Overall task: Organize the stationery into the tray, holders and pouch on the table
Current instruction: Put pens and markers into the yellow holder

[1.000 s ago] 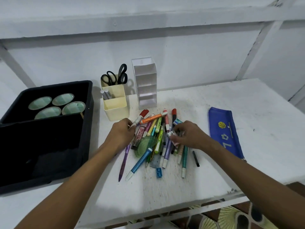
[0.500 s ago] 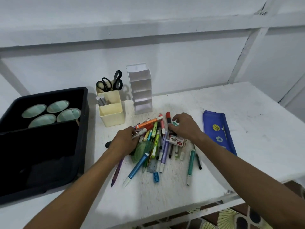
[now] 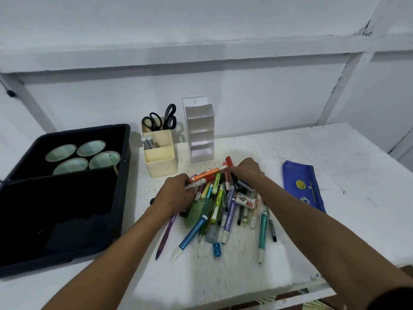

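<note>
Risk: both hands work the same tangled pile of pens and markers (image 3: pixel 219 198) mid-tabletop (image 3: pixel 335 153); the left hand (image 3: pixel 176 194) is curled on a white pen (image 3: pixel 196 184), the right hand (image 3: pixel 245 168) pinching the orange marker (image 3: pixel 207 173), so loose neighbours may roll. Cream holder (image 3: pixel 159 157) holds scissors (image 3: pixel 161 119); white tiered holder (image 3: pixel 200 128) looks empty; black tray (image 3: pixel 125 153) holds four round tins (image 3: pixel 82 156); blue pouch (image 3: pixel 301 184) lies flat.

We see a jumbled heap of pens and markers (image 3: pixel 220 200) mid-table, a cream holder (image 3: pixel 159 157) with black scissors (image 3: pixel 159 119) upright behind it, beside a white tiered holder (image 3: pixel 200 130). A black tray (image 3: pixel 125 166) sits left; a blue pouch (image 3: pixel 301 186) lies flat right.
</note>
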